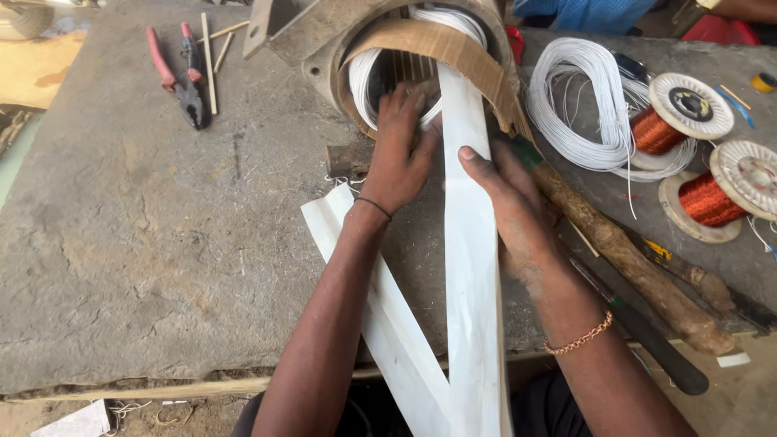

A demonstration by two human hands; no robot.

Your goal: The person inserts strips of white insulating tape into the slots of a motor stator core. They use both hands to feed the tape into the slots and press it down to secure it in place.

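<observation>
A round metal motor housing (324, 40) lies on a stone bench (137, 226), its opening toward me, with white wire coils (362, 77) and a brown card liner (441, 44) inside. My left hand (402, 154) reaches into the opening, fingers pressed on the white coils beside a long white paper strip (469, 267). That strip runs from the opening down past the bench edge. My right hand (510, 202) rests against the strip's right edge, thumb on the paper. A second white strip (380, 324) lies slanted beneath my left forearm.
Red-handled pliers (184, 77) and thin wooden sticks (210, 61) lie at the back left. At right are a hank of white wire (579, 101), two spools of copper wire (688, 109) (720, 194), a wooden-handled hammer (631, 259) and a dark tool (660, 348).
</observation>
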